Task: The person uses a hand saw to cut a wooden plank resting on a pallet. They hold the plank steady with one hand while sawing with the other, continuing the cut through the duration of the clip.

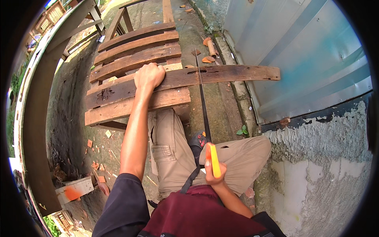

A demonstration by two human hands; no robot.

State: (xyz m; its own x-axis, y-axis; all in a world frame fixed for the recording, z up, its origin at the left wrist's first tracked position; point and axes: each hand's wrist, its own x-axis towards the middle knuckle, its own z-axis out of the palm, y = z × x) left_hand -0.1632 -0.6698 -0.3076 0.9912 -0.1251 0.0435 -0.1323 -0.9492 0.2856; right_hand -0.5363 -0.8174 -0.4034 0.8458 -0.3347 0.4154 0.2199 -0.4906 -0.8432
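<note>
The left hand (149,76) presses flat on the weathered plank (221,74) laid across the slatted wooden bench (134,63). The right hand (214,173) is closed around the yellow handle of the handsaw (204,106) — blade in the plank's kerf. Likely hazard: the unsupported overhang sags — pinching the blade near the knee.

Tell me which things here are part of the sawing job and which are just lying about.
In use: left hand pressing the plank; right hand gripping the saw; slatted bench underneath.
Lying about: broken tile pieces; white block; leaf sprig.
</note>
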